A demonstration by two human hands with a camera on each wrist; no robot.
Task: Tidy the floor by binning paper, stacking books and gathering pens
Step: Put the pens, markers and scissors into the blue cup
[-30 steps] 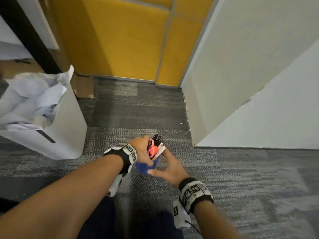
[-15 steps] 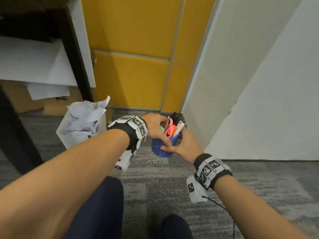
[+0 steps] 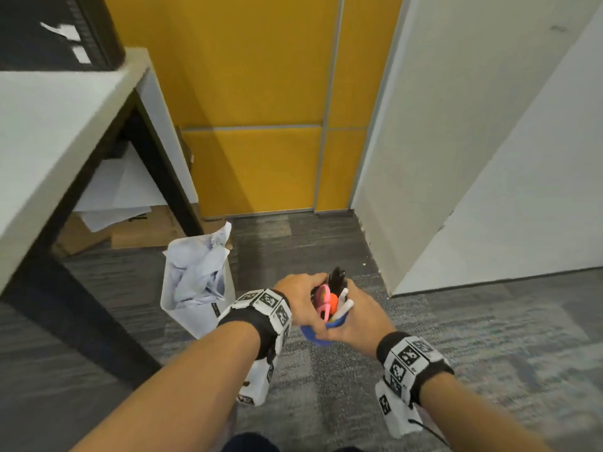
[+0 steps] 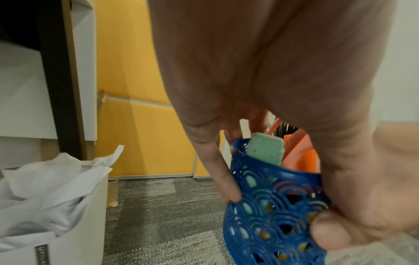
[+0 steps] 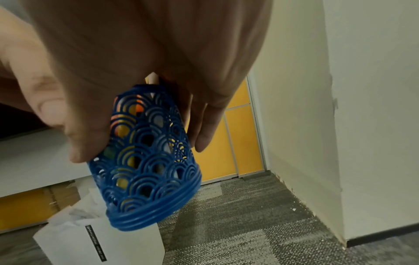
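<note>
i have both hands on the blue lattice pen holder [image 3: 321,331], lifted clear of the grey carpet [image 3: 473,353]. my left hand [image 3: 301,300] wraps its far-left side, fingers curled down the wall and the thumb pressed low on the lattice, which shows plainly in the left wrist view. my right hand [image 3: 354,318] clasps the opposite side, thumb on one face and fingers curled around the other, so the holder is squeezed between the two hands. from the right wrist view the holder is tilted, its ringed base [image 5: 156,211] swung out toward the camera.

inside the holder stand the pens [image 3: 342,301], with white and black ends poking up past the rim, beside pink scissor handles [image 3: 321,305] and something orange. a mint green block [image 4: 265,150] sticks out of the rim on the left-hand side; i cannot tell what it is.

left of the holder and lower, the white bin [image 3: 199,308] stands on the carpet, stuffed with crumpled paper [image 3: 202,272] that rises above its rim. further left of the holder is a white desk [image 3: 49,125] with a dark leg. beyond the holder is the yellow panelled wall [image 3: 261,125]; to its right, a white wall [image 3: 473,141].
</note>
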